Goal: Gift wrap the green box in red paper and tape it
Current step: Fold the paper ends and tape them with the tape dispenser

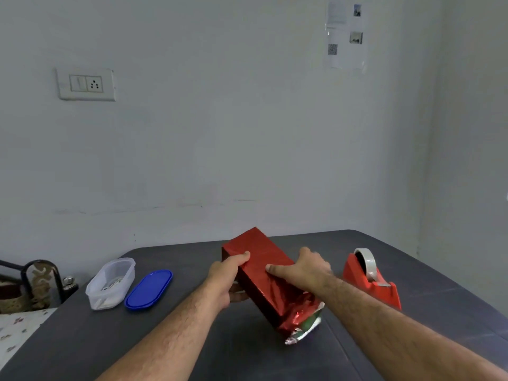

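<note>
On dark matte tabletop (357,339): long green box (309,323) in glossy red paper (258,257), near end crumpled. Left hand (225,279) grip wraps its side; right hand (305,270) flat on top.

You won't find any legible text here. The paper sheet (345,33) taped on the wall carries a QR code (332,49), small pics & printed lines, all too blurred to read. No brand or label shows on the tape dispenser (371,279) or plastic tub (111,283).
</note>
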A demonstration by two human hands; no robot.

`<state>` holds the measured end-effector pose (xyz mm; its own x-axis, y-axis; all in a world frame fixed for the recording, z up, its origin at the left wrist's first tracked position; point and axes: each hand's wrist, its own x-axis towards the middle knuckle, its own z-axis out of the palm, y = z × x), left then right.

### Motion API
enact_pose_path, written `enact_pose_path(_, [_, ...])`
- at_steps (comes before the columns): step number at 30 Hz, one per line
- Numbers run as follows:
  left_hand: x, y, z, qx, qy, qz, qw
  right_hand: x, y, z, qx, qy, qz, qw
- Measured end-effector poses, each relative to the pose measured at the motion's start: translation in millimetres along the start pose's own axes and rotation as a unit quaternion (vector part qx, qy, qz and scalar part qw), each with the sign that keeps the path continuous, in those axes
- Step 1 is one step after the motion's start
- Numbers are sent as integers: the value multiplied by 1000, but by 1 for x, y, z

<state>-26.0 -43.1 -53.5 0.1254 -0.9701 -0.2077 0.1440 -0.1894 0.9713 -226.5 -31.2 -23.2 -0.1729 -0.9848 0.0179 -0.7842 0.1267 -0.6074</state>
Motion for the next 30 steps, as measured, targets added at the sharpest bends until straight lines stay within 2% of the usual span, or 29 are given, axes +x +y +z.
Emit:
enact_pose_path(2, [-4, -12, 7, -76, 11, -23, 997, -2, -3, -2, -41, 59, 25, 997])
enact_pose_path(4, [-9, -24, 17, -169, 25, -38, 985, -5, -5, -4, -35, 84, 52, 995])
enact_pose_path(7, [-20, -36, 36, -294, 55, -44, 953, -7, -7, -9, 34, 101, 96, 990])
enact_pose_path(9, [-26, -40, 50, -355, 65, -38, 932, -4, -5, -12, 140, 109, 142, 974])
enact_pose_path(10, [-29, -43, 57, -376, 66, -33, 923, -1, -3, -11, 232, 106, 176, 951])
enact_pose_path(12, [-33, -48, 69, -389, 46, -41, 919, 1, -1, -9, 457, 83, 229, 855])
enact_pose_path(13, [-34, -50, 73, -377, 25, -55, 924, 2, 0, -7, 528, 57, 237, 813])
enact_pose_path(14, [-36, -50, 73, -352, 3, -75, 933, 1, 2, -9, 563, 49, 229, 793])
enact_pose_path(16, [-42, -45, 62, -256, -36, -139, 956, 5, 7, -14, 573, 69, 194, 793])
enact_pose_path(18, [-46, -37, 40, -63, -94, -175, 978, 8, 12, -24, 587, 86, 172, 786])
enact_pose_path(19, [-47, -31, 29, 48, -106, -165, 979, 10, 13, -29, 596, 91, 164, 781])
enact_pose_path(20, [-46, -26, 18, 154, -91, -132, 975, 10, 15, -32, 592, 97, 157, 784])
enact_pose_path(22, [-39, -11, 4, 295, 2, -8, 955, 8, 17, -38, 555, 119, 137, 812])
enact_pose_path(24, [-29, 5, -3, 350, 108, 170, 915, 6, 20, -43, 517, 116, 106, 841])
enact_pose_path(25, [-25, 13, -6, 343, 117, 236, 901, 5, 20, -44, 509, 95, 85, 851])
enact_pose_path(27, [-19, 23, -10, 309, 37, 276, 909, 12, 23, -36, 519, 44, 35, 853])
enact_pose_path(30, [-17, 31, -6, 303, -72, 262, 913, 12, 16, -31, 521, -24, -48, 852])
